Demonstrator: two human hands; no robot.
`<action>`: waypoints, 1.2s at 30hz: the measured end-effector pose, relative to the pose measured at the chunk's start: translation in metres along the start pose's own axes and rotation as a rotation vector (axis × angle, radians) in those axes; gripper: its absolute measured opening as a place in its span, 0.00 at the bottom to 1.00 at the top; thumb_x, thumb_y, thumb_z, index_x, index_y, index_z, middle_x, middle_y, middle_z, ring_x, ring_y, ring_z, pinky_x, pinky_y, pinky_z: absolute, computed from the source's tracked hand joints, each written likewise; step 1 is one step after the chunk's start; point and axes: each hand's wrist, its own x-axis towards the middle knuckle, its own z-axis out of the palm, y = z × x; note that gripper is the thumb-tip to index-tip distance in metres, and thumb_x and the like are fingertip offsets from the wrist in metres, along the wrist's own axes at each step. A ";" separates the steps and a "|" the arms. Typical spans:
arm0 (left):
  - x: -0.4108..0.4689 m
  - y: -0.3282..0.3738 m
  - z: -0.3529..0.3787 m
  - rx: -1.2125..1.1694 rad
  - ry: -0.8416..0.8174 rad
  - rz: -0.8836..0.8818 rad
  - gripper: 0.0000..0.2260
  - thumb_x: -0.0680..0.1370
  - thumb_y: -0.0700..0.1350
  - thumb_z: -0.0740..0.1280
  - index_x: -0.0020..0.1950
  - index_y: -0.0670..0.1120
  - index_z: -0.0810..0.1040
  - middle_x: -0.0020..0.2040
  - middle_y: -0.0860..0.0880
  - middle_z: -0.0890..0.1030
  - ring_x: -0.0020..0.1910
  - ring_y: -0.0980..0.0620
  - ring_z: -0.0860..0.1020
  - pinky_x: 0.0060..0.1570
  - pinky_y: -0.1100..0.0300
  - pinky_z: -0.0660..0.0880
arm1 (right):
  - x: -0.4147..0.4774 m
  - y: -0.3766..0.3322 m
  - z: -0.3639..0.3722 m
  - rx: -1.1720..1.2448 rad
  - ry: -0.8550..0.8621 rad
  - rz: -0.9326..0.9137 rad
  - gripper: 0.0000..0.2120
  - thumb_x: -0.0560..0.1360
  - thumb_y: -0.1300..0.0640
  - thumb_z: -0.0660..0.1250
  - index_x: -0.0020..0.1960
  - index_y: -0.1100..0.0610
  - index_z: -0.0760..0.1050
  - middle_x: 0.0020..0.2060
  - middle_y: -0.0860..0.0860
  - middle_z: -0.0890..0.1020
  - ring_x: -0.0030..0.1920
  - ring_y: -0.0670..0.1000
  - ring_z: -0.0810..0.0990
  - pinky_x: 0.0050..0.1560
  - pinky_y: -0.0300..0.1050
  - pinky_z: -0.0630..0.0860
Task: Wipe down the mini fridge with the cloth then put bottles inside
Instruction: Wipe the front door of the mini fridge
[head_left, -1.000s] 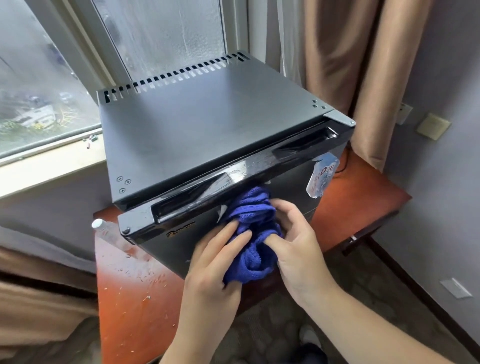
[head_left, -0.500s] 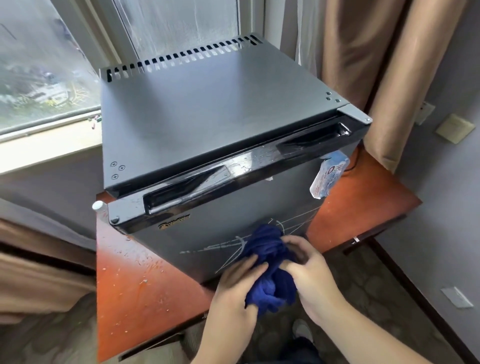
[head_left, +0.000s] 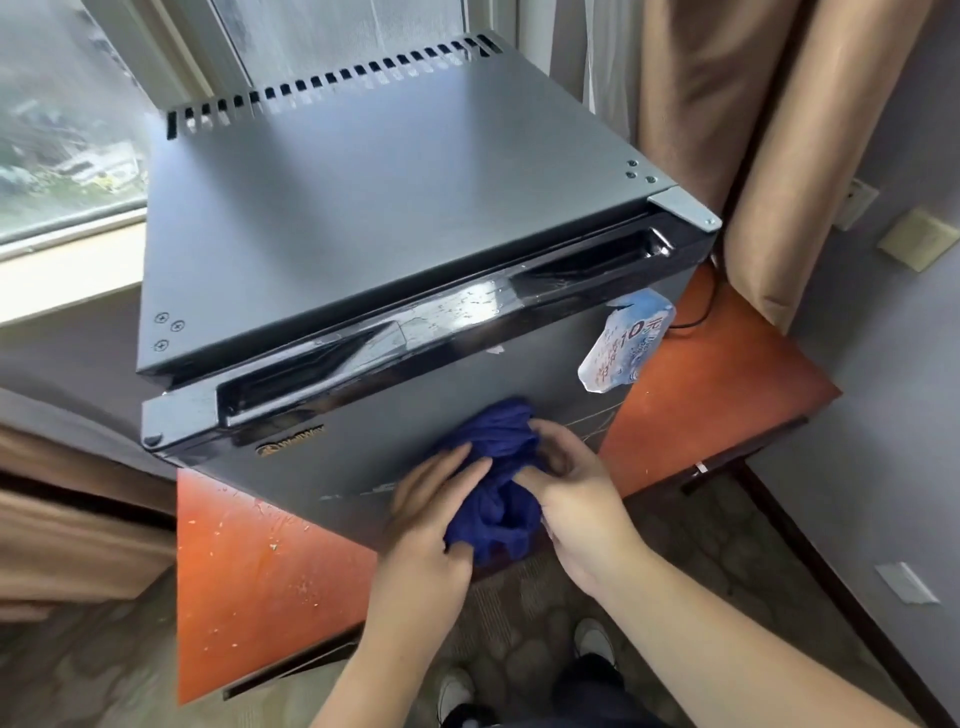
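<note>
A black mini fridge (head_left: 374, 218) stands on a reddish wooden table, its door shut and facing me. A crumpled blue cloth (head_left: 496, 478) is pressed against the lower right part of the door front. My left hand (head_left: 431, 519) grips the cloth from the left and my right hand (head_left: 576, 493) grips it from the right. Water drops sit on the glossy handle strip along the door's top edge. A peeling blue and white sticker (head_left: 626, 345) hangs at the door's upper right. No bottles are in view.
The table (head_left: 260, 582) is wet and speckled in front of the fridge, with bare wood to the right too. A window lies behind the fridge, tan curtains (head_left: 727, 130) at the right and left. A black cable runs behind the fridge's right side. My shoes show on the patterned floor below.
Both hands carried the cloth from just under the handle strip down the door, then slightly up and right across its lower part. The camera view shifted a little.
</note>
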 end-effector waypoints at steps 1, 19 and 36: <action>0.000 -0.002 0.007 0.007 -0.045 -0.032 0.40 0.64 0.24 0.63 0.70 0.57 0.77 0.69 0.76 0.66 0.73 0.71 0.61 0.72 0.73 0.56 | 0.002 0.004 -0.005 0.010 -0.001 0.037 0.19 0.75 0.73 0.71 0.62 0.57 0.81 0.57 0.56 0.87 0.62 0.60 0.84 0.63 0.57 0.81; 0.025 0.052 0.025 0.020 0.173 0.151 0.38 0.62 0.19 0.67 0.67 0.47 0.81 0.69 0.55 0.77 0.72 0.58 0.70 0.72 0.67 0.64 | 0.004 -0.037 -0.031 0.036 -0.100 -0.148 0.20 0.76 0.73 0.67 0.61 0.54 0.83 0.58 0.54 0.87 0.62 0.56 0.84 0.68 0.59 0.77; 0.061 0.044 0.142 0.022 -0.181 -0.033 0.35 0.71 0.26 0.65 0.73 0.53 0.75 0.71 0.66 0.70 0.72 0.73 0.61 0.70 0.76 0.57 | 0.076 -0.006 -0.137 0.002 0.058 0.106 0.17 0.80 0.67 0.66 0.64 0.50 0.80 0.58 0.51 0.87 0.61 0.54 0.85 0.60 0.55 0.83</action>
